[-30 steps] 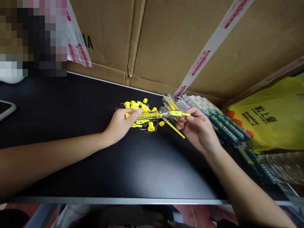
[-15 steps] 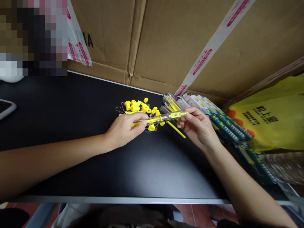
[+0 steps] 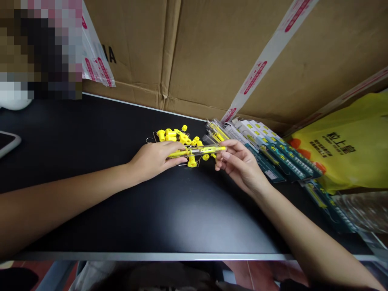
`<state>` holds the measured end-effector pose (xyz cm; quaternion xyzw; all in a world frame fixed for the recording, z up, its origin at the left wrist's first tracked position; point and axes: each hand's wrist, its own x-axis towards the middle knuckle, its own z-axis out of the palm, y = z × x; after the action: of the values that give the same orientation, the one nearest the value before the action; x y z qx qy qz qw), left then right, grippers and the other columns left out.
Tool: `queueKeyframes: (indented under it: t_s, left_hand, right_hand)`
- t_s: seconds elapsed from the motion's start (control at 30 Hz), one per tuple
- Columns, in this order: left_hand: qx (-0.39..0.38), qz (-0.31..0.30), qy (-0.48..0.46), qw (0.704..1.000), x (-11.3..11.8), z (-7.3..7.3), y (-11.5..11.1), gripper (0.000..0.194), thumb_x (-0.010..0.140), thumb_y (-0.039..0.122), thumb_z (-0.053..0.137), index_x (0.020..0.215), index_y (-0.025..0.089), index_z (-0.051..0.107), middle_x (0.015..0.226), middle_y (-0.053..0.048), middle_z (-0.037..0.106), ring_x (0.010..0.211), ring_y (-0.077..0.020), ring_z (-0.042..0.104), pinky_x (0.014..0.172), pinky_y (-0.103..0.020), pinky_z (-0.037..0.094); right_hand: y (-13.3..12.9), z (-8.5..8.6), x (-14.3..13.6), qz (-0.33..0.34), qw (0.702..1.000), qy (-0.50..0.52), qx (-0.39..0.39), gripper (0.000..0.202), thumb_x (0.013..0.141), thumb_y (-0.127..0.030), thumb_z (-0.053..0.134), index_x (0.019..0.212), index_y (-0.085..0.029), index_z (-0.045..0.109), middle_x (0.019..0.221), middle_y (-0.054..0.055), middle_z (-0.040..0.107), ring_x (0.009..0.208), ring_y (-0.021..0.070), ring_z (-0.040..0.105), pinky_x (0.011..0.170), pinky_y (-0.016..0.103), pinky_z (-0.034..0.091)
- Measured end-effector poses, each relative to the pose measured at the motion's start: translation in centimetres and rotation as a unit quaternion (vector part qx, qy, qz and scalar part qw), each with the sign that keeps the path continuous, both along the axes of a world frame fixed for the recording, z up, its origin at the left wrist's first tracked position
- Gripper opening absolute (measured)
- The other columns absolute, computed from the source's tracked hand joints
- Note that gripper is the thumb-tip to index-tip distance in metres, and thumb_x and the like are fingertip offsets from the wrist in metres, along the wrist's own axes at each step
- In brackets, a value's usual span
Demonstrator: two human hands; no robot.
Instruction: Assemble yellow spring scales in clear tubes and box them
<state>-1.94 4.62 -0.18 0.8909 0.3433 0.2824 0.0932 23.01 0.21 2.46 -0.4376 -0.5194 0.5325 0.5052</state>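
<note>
Lengthwise, a clear-and-yellow tube (image 3: 198,150) runs left to right. Left grip (image 3: 151,161) pinches one end, right grip (image 3: 242,166) the other.

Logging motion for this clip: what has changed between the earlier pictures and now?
The right hand has moved left, closer to the left hand, bringing its end of the clear-and-yellow tube along and covering most of the yellow stick. Neither hand let go. The pile of yellow parts and the stacked packages stayed put.
</note>
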Motion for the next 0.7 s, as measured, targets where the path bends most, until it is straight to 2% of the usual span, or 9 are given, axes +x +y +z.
queueKeyframes:
  t_s: [0.13, 0.2, 0.3, 0.33, 0.4, 0.5, 0.6, 0.7]
  left_hand:
    - [0.017, -0.009, 0.011, 1.0, -0.4, 0.1, 0.9, 0.04, 0.091, 0.05, 0.048, 0.111, 0.019, 0.064, 0.106, -0.006, 0.071, 0.098, -0.0198, 0.066, 0.081, -0.028, 0.049]
    - [0.026, -0.027, 0.012, 0.999, -0.6, 0.2, 1.2, 0.04, 0.091, 0.05, 0.047, 0.11, 0.019, 0.065, 0.105, -0.006, 0.072, 0.097, -0.0193, 0.066, 0.081, -0.027, 0.049]
    - [0.039, -0.05, -0.003, 0.998, -0.7, 0.1, 1.2, 0.04, 0.091, 0.05, 0.047, 0.11, 0.019, 0.065, 0.106, -0.006, 0.072, 0.097, -0.0195, 0.066, 0.081, -0.027, 0.049]
    - [0.042, -0.056, -0.009, 0.998, -0.6, 0.1, 1.2, 0.04, 0.091, 0.049, 0.047, 0.11, 0.018, 0.065, 0.106, -0.006, 0.072, 0.097, -0.0195, 0.067, 0.081, -0.026, 0.049]
    - [0.046, -0.064, -0.017, 0.997, -0.6, 0.1, 1.1, 0.04, 0.092, 0.049, 0.047, 0.11, 0.018, 0.065, 0.105, -0.006, 0.072, 0.096, -0.0192, 0.067, 0.081, -0.026, 0.049]
    - [0.049, -0.061, -0.021, 0.997, -0.6, 0.2, 0.9, 0.04, 0.092, 0.049, 0.046, 0.11, 0.018, 0.065, 0.104, -0.006, 0.072, 0.095, -0.0179, 0.067, 0.082, -0.025, 0.049]
    - [0.055, -0.059, -0.02, 0.997, -0.6, 0.2, 0.9, 0.04, 0.092, 0.049, 0.046, 0.11, 0.018, 0.064, 0.105, -0.006, 0.072, 0.096, -0.0178, 0.067, 0.083, -0.025, 0.049]
    - [0.07, -0.066, -0.018, 0.995, -0.6, 0.1, 1.0, 0.039, 0.093, 0.048, 0.045, 0.111, 0.018, 0.064, 0.106, -0.006, 0.072, 0.097, -0.0182, 0.067, 0.083, -0.025, 0.05]
  right_hand:
    - [0.1, -0.5, -0.2, 0.024, 1.0, -0.007, -0.008, 0.041, 0.075, -0.033, 0.072, 0.11, -0.026, 0.052, 0.082, -0.002, 0.063, 0.065, 0.0117, 0.06, 0.058, 0.026, 0.054]
    - [0.2, -1.0, -0.2, 0.019, 0.999, -0.033, 0.012, 0.037, 0.077, -0.034, 0.069, 0.108, -0.026, 0.05, 0.081, -0.002, 0.063, 0.062, 0.0112, 0.059, 0.052, 0.023, 0.05]
    - [0.2, -2.0, -0.2, -0.007, 0.985, -0.139, 0.099, 0.023, 0.082, -0.032, 0.063, 0.096, -0.024, 0.047, 0.078, -0.001, 0.063, 0.06, 0.0114, 0.057, 0.047, 0.021, 0.044]
    - [0.1, -2.3, -0.2, -0.016, 0.97, -0.198, 0.14, 0.017, 0.084, -0.03, 0.061, 0.093, -0.023, 0.048, 0.077, 0.0, 0.063, 0.062, 0.0124, 0.058, 0.049, 0.022, 0.045]
    - [-0.1, -2.7, -0.2, -0.018, 0.916, -0.329, 0.228, 0.008, 0.086, -0.025, 0.057, 0.092, -0.023, 0.052, 0.079, 0.002, 0.063, 0.067, 0.0151, 0.06, 0.058, 0.028, 0.05]
    - [-0.6, -2.6, -0.6, 0.026, 0.814, -0.482, 0.323, 0.02, 0.086, -0.024, 0.056, 0.106, -0.023, 0.058, 0.096, 0.008, 0.066, 0.086, 0.0222, 0.063, 0.077, 0.037, 0.054]
    - [-0.8, -2.4, -1.4, 0.062, 0.738, -0.57, 0.357, 0.035, 0.089, -0.026, 0.055, 0.124, -0.024, 0.053, 0.121, 0.012, 0.06, 0.112, 0.0284, 0.057, 0.092, 0.044, 0.05]
    - [-0.7, -2.2, -2.0, 0.067, 0.694, -0.613, 0.373, 0.032, 0.09, -0.026, 0.052, 0.122, -0.022, 0.056, 0.122, 0.013, 0.06, 0.11, 0.0292, 0.058, 0.09, 0.043, 0.051]
